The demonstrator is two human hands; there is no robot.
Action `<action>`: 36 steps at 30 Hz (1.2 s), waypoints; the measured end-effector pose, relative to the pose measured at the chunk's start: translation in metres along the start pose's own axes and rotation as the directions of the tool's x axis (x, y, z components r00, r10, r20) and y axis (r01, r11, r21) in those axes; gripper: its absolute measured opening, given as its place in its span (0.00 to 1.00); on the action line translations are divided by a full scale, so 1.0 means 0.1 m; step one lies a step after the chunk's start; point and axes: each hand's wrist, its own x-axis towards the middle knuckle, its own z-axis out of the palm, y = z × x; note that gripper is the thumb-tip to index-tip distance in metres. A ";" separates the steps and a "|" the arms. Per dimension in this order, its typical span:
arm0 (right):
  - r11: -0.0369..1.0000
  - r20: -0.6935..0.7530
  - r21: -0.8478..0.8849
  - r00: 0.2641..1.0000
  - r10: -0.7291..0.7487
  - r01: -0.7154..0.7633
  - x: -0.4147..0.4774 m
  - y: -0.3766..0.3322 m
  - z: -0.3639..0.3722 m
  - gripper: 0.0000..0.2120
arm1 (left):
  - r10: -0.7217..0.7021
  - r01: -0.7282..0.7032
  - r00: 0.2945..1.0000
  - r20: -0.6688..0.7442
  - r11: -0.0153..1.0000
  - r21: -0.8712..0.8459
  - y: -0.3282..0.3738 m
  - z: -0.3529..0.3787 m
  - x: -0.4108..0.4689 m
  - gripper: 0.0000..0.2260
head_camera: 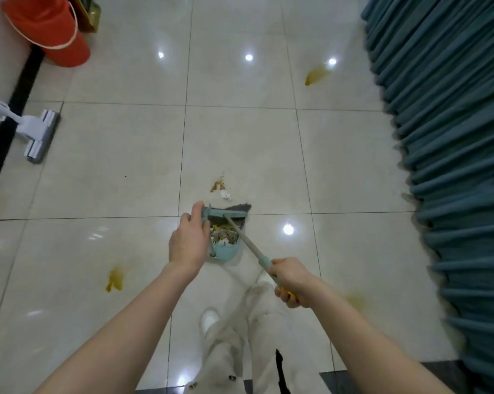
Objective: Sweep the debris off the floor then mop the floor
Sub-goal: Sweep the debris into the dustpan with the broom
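My left hand (189, 240) grips the rim of a light blue dustpan (223, 251) that holds brown and white debris. My right hand (292, 281) is shut on the handle of a small broom (250, 245), and its blue head and grey bristles (234, 210) rest at the dustpan's mouth. Just beyond the bristles lie a white paper scrap (226, 194) and brown crumbs (217, 184) on the cream tiled floor (112, 166). Yellow stains mark the floor at the near left (115, 278) and the far right (315, 75).
A white flat mop (38, 135) lies on the floor at the left, beside a black strip. A red bucket (52, 32) stands at the far left. Teal pleated curtains (453, 137) run along the right side. My legs and a white shoe (209, 319) are below.
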 end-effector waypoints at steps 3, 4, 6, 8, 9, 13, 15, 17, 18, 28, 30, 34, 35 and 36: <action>0.999 0.018 0.053 1.000 0.003 -0.004 -0.16 0.01 -0.16 0.17 | -0.001 0.001 1.000 0.006 1.000 0.016 -0.02 -0.02 -0.01 0.15; 0.996 0.024 0.083 1.000 -0.010 0.008 -0.22 -0.01 -0.22 0.15 | -0.002 0.002 1.000 0.000 1.000 0.022 -0.03 -0.02 -0.02 0.15; 0.989 0.021 0.141 0.999 -0.042 0.038 -0.30 -0.07 -0.33 0.10 | -0.009 0.010 1.000 -0.010 1.000 0.024 -0.05 -0.04 -0.02 0.15; 0.980 0.008 0.188 0.997 -0.072 0.069 -0.35 -0.13 -0.41 0.09 | -0.017 0.017 1.000 -0.012 0.999 0.033 -0.08 -0.05 -0.01 0.14; 0.977 -0.003 0.197 0.996 -0.085 0.084 -0.35 -0.15 -0.45 0.09 | -0.017 0.017 1.000 -0.014 0.999 0.038 -0.10 -0.07 0.00 0.14; 0.977 -0.066 0.163 0.989 -0.132 0.141 -0.24 -0.38 -0.52 0.08 | -0.041 0.043 0.998 -0.036 0.998 0.039 -0.17 -0.14 0.04 0.15; 0.977 -0.096 0.134 0.983 -0.156 0.168 -0.09 -0.56 -0.51 0.10 | -0.063 0.064 0.996 -0.060 0.998 0.027 -0.20 -0.16 0.06 0.14; 0.977 -0.114 0.106 0.979 -0.171 0.184 0.09 -0.75 -0.50 0.12 | -0.070 0.073 0.994 -0.081 0.997 0.031 -0.22 -0.16 0.07 0.15; 0.978 -0.119 0.098 0.978 -0.172 0.184 0.19 -0.84 -0.49 0.13 | -0.071 0.074 0.994 -0.086 0.997 0.036 -0.24 -0.15 0.08 0.15; 0.980 -0.106 -0.081 0.976 -0.189 0.181 0.89 -0.93 -0.01 0.14 | -0.065 0.067 0.995 -0.073 0.998 0.015 0.04 0.04 0.08 0.19; 0.966 -0.093 -0.187 0.976 -0.197 0.177 0.91 -0.81 0.08 0.17 | -0.059 0.060 0.996 -0.070 0.998 0.014 0.11 0.07 0.06 0.18; 0.897 -0.064 -0.403 0.973 -0.223 0.179 0.79 -0.52 0.04 0.20 | -0.047 0.048 0.996 -0.075 0.999 0.014 0.08 0.06 0.04 0.17; 0.882 -0.056 -0.436 0.973 -0.225 0.179 0.74 -0.43 0.01 0.20 | -0.046 0.047 0.996 -0.079 0.999 0.011 0.06 0.06 0.04 0.17; 0.873 -0.051 -0.454 0.973 -0.224 0.177 0.69 -0.34 -0.02 0.21 | -0.046 0.046 0.995 -0.084 0.999 0.009 0.03 0.05 0.04 0.17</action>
